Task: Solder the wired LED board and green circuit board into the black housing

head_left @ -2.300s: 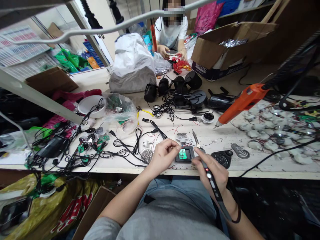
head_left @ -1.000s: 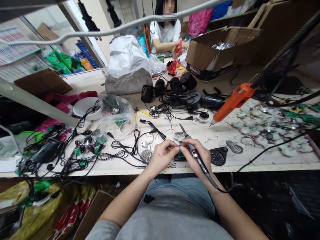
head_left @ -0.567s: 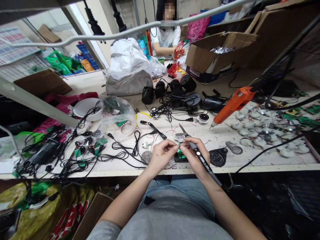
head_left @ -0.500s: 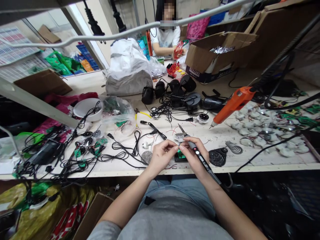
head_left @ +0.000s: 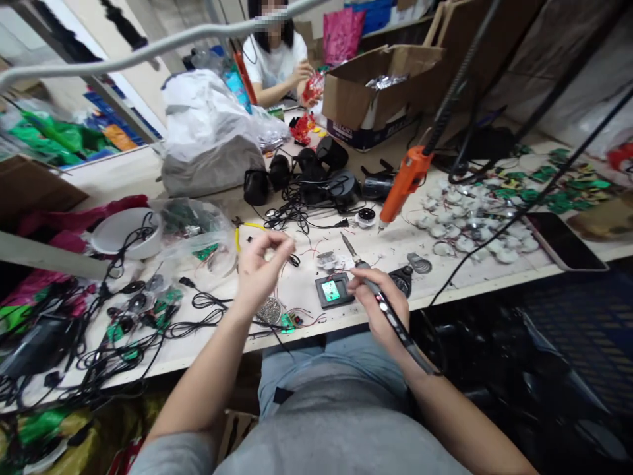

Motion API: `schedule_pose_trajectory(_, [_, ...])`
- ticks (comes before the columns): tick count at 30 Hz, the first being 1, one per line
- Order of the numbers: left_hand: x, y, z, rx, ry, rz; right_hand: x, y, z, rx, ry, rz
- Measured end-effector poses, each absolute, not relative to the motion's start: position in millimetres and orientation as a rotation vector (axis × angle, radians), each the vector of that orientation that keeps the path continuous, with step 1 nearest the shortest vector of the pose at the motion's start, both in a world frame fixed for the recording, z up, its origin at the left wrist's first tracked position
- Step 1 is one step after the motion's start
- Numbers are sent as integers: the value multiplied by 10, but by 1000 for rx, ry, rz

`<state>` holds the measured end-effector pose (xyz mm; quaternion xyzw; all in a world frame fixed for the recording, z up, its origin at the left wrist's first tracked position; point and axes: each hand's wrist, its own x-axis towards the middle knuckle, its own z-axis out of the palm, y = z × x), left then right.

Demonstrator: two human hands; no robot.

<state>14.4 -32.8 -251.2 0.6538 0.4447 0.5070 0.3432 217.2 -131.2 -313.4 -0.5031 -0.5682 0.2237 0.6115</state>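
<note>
My right hand (head_left: 382,305) is wrapped round a soldering iron (head_left: 390,316), its bare tip pointing up and away over the bench. Just left of that hand lies a small black holder (head_left: 324,303) with a green circuit board (head_left: 332,290) in it. My left hand (head_left: 262,267) is raised over the bench, thumb and fingers pinched; what is between them, if anything, is too small to make out. Below it stand a round tub of metal wool (head_left: 270,310) and another green board with wires (head_left: 287,323). A small clear-and-metal part (head_left: 325,260) lies beyond the holder.
An orange electric screwdriver (head_left: 404,185) hangs at right, near many white motor-like parts (head_left: 465,227). A phone (head_left: 566,241) lies on the right edge. Black cables (head_left: 208,300) tangle at left. Yellow-handled pliers (head_left: 238,237), a cardboard box (head_left: 346,99) and a co-worker (head_left: 277,59) are beyond.
My hands have come apart: the left moved left and up, while the right stays near the holder with the soldering iron. The board in the holder is now uncovered. The view has turned right.
</note>
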Motion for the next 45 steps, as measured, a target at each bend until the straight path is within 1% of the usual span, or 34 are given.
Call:
schedule_pose_trajectory(3, [183,-120,-2190,1856,1080,1503,2488,-1648,-3174,-1154,-1390,348])
schedule_pose_trajectory(5, [355,-59,-2097,1973,1022,1464,2679,-1901,-3247,-1185,-1422,250])
schedule_pose_trajectory(7, [635,-68,-2156,2148,921,1246,2827,-2133,-3345,-1273,-1430,224])
schedule_pose_trajectory(11, [1276,-205,-2623,2384,649,560,2982,-2415,-3554,-1484,-1334,165])
schedule_pose_trajectory(13, [1509,-255,-2883,2377,670,306,3011,-2447,-3627,-1539,-1255,119])
schedule_pose_trajectory(15, [1651,-262,-3080,2338,759,182,3023,-2425,-3666,-1548,-1209,108])
schedule_pose_trajectory(18, [1741,-227,-3240,2273,844,150,3030,-2337,-3697,-1523,-1241,132])
schedule_pose_trajectory(22, [1796,-210,-3301,2239,899,133,3049,-2212,-3778,-1478,-1267,107])
schedule_pose_trajectory(31, [1897,-259,-3218,2328,974,-117,3085,-2198,-3782,-1569,-1267,149])
schedule_pose_trajectory(45, [1920,-295,-3221,2413,991,-178,3092,-2136,-3780,-1531,-1350,174])
